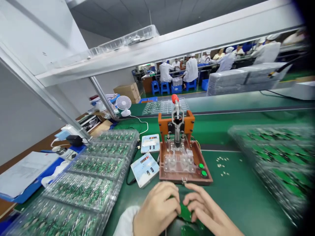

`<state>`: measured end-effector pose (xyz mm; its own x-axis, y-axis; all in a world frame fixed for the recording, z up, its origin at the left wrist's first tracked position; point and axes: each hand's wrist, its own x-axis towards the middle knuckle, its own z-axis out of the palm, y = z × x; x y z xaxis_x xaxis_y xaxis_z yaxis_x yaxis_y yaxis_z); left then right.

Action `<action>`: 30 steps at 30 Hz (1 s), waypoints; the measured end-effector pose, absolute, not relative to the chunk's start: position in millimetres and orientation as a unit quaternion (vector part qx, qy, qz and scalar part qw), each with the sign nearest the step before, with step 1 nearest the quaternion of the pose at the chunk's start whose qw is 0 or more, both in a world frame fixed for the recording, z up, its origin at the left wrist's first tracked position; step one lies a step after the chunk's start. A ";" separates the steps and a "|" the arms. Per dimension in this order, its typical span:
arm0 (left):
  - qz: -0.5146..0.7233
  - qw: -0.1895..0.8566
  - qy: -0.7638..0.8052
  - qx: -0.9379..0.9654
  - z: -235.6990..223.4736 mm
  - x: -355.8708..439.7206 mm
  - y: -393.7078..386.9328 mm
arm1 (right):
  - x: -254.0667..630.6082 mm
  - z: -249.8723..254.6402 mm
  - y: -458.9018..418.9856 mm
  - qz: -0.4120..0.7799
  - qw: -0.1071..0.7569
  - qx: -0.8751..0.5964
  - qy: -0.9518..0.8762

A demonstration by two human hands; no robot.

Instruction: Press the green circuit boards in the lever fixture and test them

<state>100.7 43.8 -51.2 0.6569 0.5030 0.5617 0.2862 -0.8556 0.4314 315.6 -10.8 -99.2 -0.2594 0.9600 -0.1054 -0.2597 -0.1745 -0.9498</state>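
Note:
At the bottom middle, my left hand is closed, with its fingertips gripping the left edge of a green circuit board. On the other side my right hand has curled fingers against the board's right edge, its index finger reaching a little forward. Another green board lies just below, partly cut off by the frame. Straight ahead of both hands stands a test fixture with an orange frame, a clear press plate, a red-tipped lever and two green buttons.
On the left is a clear tray filled with green boards; another tray of boards sits at right. Two white meter boxes stand beside the fixture. Small pale pieces are scattered to its right. Behind are a fan and a conveyor.

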 end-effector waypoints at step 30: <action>0.307 0.738 0.362 0.480 -88.3 106.3 65.6 | 326.7 -97.0 -6.9 0.626 0.435 -0.465 -0.450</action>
<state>106.3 65.6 -88.3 0.5492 0.8009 -0.2385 -0.1061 0.3499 0.9308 326.7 -6.9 -97.0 -0.1874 0.9636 -0.1907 -0.1260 -0.2161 -0.9682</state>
